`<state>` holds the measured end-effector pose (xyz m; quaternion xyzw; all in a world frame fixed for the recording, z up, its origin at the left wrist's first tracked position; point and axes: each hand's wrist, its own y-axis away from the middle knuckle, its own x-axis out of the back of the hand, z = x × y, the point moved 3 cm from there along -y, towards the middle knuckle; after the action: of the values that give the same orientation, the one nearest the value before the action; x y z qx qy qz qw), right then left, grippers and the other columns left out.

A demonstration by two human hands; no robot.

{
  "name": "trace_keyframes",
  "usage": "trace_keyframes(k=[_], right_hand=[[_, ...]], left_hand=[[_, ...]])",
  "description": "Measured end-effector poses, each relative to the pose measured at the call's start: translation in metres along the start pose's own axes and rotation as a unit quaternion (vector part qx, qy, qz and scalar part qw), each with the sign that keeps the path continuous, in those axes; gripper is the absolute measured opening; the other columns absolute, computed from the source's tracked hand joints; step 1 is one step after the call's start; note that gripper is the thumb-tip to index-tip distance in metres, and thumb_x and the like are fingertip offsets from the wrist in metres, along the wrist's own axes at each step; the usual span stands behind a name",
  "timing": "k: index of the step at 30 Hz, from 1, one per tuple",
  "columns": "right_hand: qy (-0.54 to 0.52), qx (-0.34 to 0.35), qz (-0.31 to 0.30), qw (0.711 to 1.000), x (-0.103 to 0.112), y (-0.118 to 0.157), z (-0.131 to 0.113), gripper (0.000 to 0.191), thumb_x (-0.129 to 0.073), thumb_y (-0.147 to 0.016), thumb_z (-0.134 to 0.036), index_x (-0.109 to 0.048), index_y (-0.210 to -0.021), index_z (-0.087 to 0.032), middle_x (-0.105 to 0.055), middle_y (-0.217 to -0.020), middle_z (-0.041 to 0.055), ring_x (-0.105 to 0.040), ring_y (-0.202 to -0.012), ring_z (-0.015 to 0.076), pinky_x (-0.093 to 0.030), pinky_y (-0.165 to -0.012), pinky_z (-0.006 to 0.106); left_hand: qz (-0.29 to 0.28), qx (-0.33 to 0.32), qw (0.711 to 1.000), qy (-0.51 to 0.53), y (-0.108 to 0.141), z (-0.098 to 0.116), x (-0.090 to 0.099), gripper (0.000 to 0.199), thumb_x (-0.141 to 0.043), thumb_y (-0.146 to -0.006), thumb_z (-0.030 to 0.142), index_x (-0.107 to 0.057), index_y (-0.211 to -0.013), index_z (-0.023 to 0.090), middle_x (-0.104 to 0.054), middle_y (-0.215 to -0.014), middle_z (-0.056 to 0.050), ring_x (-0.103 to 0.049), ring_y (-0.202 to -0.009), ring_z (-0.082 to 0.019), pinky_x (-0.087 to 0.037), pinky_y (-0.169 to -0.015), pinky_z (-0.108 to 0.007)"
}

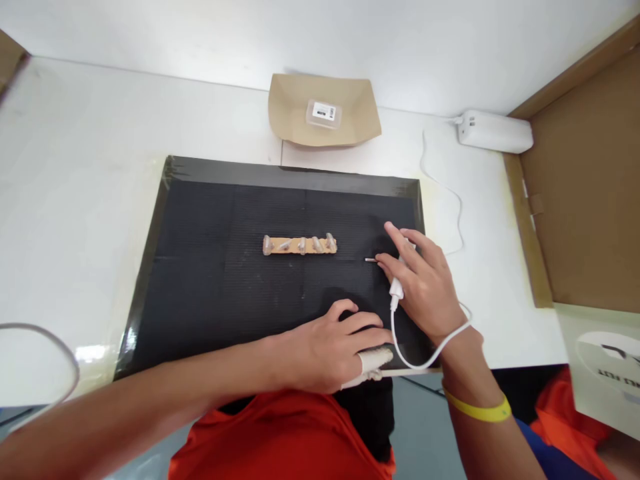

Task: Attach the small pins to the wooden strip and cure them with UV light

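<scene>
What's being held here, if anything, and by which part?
The right hand holds a white cable at its thick end and pinches a metal piece by one end. Nothing shows in the left hand.

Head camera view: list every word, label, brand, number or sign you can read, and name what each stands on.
Label on the clear box in the cardboard tray: print too small to read.
Lettering on the pale panel at the lower right: blurred and cut off, not surely readable.
No text reads clearly.
</scene>
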<state>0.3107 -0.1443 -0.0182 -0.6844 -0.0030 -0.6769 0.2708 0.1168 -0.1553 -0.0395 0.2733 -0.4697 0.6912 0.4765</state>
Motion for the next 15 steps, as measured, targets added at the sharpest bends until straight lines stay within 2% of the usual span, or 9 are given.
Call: trace_keyframes(k=[3,8,15], right_hand=[[-0.005,-0.006,-0.002,1.0,-0.0011,0.0026,0.0019,0.014,-0.067,-0.095,-0.01,-0.068,-0.107,-0.018,-0.064,-0.149,0.0173,-0.061,-0.129,0.0335,-0.058,-0.1,0.05],[-0.002,-0.008,0.0,1.0,-0.0021,0.0022,0.002,0.013,-0.069,-0.094,-0.01,-0.068,-0.105,-0.016,-0.064,-0.148,0.0186,-0.063,-0.126,0.0352,-0.058,-0.099,0.05],[-0.013,-0.018,-0.017,1.0,0.0026,0.0032,0.0001,0.028,-0.066,-0.098,-0.015,-0.063,-0.125,-0.015,-0.063,-0.15,0.0194,-0.063,-0.129,0.0354,-0.057,-0.099,0.052]], left_hand=[[0.011,0.012,1.0,0.012,0.0001,-0.0003,0.0009,0.025,-0.06,-0.104,0.027,-0.072,-0.124,0.018,-0.068,-0.14,-0.007,-0.055,-0.128,-0.024,-0.036,-0.103,-0.044],[0.011,0.018,0.999,0.024,0.0002,-0.0005,0.0019,0.024,-0.058,-0.106,0.027,-0.072,-0.123,0.018,-0.069,-0.139,-0.006,-0.054,-0.127,-0.024,-0.034,-0.103,-0.045],[0.011,0.025,0.999,0.035,-0.0018,-0.0009,0.0033,0.025,-0.055,-0.108,0.031,-0.072,-0.121,0.018,-0.07,-0.14,-0.005,-0.056,-0.128,-0.023,-0.034,-0.104,-0.044]])
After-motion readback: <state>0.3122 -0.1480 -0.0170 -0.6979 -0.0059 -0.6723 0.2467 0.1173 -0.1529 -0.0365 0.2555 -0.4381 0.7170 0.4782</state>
